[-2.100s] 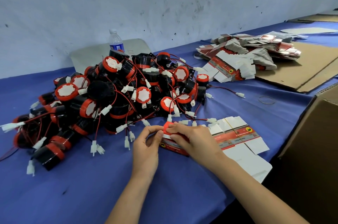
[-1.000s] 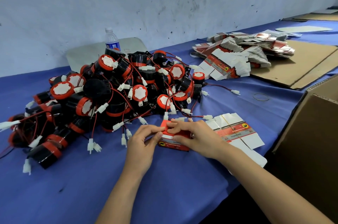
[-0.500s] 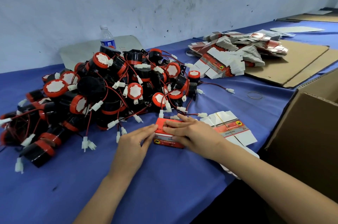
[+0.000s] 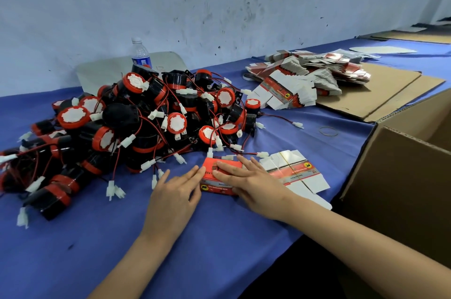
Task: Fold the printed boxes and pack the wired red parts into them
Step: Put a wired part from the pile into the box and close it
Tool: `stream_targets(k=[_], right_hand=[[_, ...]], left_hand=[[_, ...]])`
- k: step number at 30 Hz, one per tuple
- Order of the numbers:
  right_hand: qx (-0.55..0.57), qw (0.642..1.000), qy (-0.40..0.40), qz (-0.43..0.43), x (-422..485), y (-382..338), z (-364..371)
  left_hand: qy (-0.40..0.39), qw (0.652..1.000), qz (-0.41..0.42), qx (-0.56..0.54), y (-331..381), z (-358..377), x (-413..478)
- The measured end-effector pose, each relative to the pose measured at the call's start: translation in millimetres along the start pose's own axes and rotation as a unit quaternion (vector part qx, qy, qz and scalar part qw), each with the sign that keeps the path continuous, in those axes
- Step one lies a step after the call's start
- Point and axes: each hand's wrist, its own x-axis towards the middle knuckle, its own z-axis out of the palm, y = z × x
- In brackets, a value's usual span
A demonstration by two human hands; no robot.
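A folded red printed box [image 4: 214, 187] lies on the blue tablecloth near the front edge. My right hand [image 4: 249, 182] lies flat on its top with straight fingers. My left hand [image 4: 174, 192] touches the box's left end with straight fingers. A big heap of black and red wired parts [image 4: 151, 122] with white connectors fills the table's left and middle, just behind the box. Flat unfolded printed boxes [image 4: 292, 171] lie beside my right hand.
A larger stack of flat printed boxes [image 4: 302, 79] rests at the back right, partly on cardboard sheets [image 4: 380, 93]. An open brown carton [image 4: 402, 164] stands at the right edge. A water bottle [image 4: 140, 55] stands behind the heap. A rubber band [image 4: 328, 131] lies near the carton.
Both hands went from pinching the box's end flap with curled fingers to lying flat on the closed box, which now rests lower on the cloth.
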Motion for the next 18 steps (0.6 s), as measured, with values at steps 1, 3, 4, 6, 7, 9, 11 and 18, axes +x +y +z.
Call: stream_targets(k=[1,3,4,6,7,9,11,18], right_hand=[[-0.008,1.000,0.019,-0.013,0.6,-0.9,-1.3],[0.017,0.997,0.066,-0.028,3.1,-5.9,-3.0],[0.070,0.993,0.097,-0.022,4.6,-10.4,-5.9],[0.227,0.964,0.142,0.014,7.6,-18.5,-12.8],[0.288,0.947,0.139,0.028,7.8,-22.4,-16.4],[0.322,0.941,0.105,0.016,5.7,-27.1,-21.3],[0.249,0.966,0.064,-0.011,4.5,-29.8,-20.6],[0.181,0.976,0.117,-0.006,3.8,-28.0,-17.5]], left_hand=[[-0.004,1.000,0.009,0.011,0.7,-0.3,-2.2],[-0.028,0.999,0.029,0.013,0.4,0.5,-5.2],[-0.035,0.999,0.037,0.002,-0.5,-0.1,-5.7],[-0.037,0.997,0.012,-0.062,-2.2,-3.8,-7.2],[-0.029,0.994,-0.009,-0.105,-2.4,-5.9,-7.6],[-0.018,0.983,-0.033,-0.180,-2.9,-9.0,-8.3],[-0.008,0.978,-0.028,-0.207,-3.8,-11.5,-8.5],[-0.001,0.976,-0.026,-0.218,1.2,-14.7,-5.8]])
